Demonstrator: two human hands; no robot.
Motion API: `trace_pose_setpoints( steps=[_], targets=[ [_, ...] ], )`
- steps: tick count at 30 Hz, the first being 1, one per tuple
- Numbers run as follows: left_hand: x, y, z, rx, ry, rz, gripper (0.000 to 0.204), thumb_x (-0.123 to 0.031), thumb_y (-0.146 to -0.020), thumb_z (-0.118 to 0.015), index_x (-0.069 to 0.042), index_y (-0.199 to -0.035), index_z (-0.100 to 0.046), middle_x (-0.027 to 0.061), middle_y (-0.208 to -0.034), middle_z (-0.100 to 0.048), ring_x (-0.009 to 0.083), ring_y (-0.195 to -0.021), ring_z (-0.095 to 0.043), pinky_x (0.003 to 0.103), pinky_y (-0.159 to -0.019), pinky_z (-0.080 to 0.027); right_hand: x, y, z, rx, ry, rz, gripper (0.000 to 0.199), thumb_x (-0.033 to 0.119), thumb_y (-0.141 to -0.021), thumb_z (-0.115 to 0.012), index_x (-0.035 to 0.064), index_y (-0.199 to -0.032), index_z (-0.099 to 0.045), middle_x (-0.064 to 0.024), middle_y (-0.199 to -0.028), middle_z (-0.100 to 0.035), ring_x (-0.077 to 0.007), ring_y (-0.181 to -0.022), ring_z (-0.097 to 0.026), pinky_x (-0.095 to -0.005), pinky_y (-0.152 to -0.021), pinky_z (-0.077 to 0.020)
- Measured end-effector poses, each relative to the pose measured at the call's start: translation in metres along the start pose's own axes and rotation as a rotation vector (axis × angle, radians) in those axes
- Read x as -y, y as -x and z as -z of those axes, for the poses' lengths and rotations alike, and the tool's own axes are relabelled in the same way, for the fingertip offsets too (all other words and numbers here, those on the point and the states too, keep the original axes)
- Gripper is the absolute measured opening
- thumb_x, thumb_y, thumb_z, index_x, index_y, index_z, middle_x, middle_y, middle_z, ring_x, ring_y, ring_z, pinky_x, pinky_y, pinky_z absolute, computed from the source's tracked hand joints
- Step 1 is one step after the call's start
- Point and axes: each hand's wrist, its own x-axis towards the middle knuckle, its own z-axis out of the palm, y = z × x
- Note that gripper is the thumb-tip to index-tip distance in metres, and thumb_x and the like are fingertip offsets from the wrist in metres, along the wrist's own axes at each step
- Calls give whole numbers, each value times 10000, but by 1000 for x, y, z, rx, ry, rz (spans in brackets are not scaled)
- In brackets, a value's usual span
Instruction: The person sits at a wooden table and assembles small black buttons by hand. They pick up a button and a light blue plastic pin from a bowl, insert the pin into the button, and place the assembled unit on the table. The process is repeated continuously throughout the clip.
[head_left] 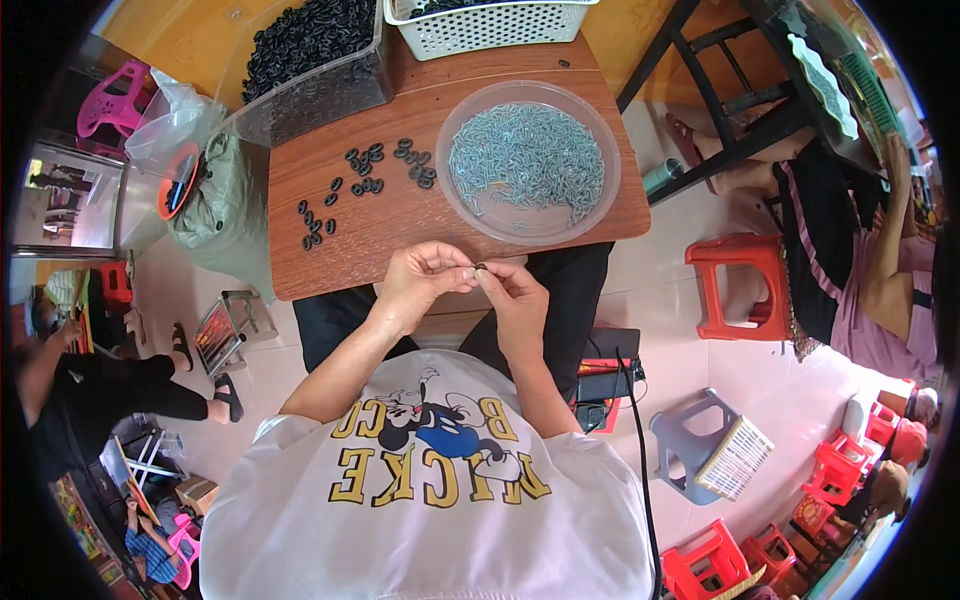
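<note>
Just past the near edge of the table, my left hand (pixel 420 282) and my right hand (pixel 517 302) meet fingertip to fingertip. Both are closed in a pinch on a small dark piece (pixel 480 267); the fingers cover most of it, so I cannot make out its exact kind. Ahead on the right stands a round clear plastic bowl (pixel 447 195) full of small silvery-blue screws (pixel 530 155). Several loose black oval parts (pixel 365 160), each with openings in it, lie in loose clusters on the wooden tabletop (pixel 390 225) to the left of the bowl.
A clear bin (pixel 340 105) heaped with similar black parts stands far left, beside a white perforated basket (pixel 490 35). A pale sack (pixel 215 210) leans left of the table. Red stools (pixel 740 285) and a grey stool (pixel 690 440) stand right. Other people sit on both sides.
</note>
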Motion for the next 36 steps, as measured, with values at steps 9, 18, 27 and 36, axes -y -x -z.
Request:
trace_pose_setpoints(
  steps=[9, 18, 27, 36],
  targets=[
    [-71, -61, 6, 227, -1263, -805, 90, -11, -753, -628, 8, -838, -650, 112, -828, -591, 276, -842, -580, 352, -718, -472, -8, -9, 24, -28, -212, -20, 67, -8, -835, -607, -23, -901, -612, -110, -835, -661, -127, -721, -619, -225, -679, -484],
    [-80, -109, -1, 682, -1416, -630, 86, -8, -687, -596, 27, -762, -619, 121, -756, -558, 293, -822, -554, 368, -713, -446, -14, -3, 30, -60, -251, -69, 85, -7, -830, -612, -26, -912, -613, -116, -845, -664, -115, -711, -600, -220, -660, -470],
    [-70, -113, -3, 656, -1220, -746, 61, 1, -727, -594, 44, -754, -561, 133, -726, -541, 292, -766, -567, 373, -660, -454, -13, -4, 34, -37, -232, -24, 96, 5, -831, -617, -13, -924, -621, -100, -853, -668, -98, -693, -580, -214, -650, -457],
    [-64, -103, -4, 417, -983, -436, 129, -28, -809, -599, 14, -927, -633, 102, -876, -613, 218, -783, -613, 326, -685, -487, -7, -2, 26, 7, -171, -31, 94, 17, -830, -627, -9, -920, -622, -74, -818, -657, -94, -693, -575, -208, -641, -449]
  ],
)
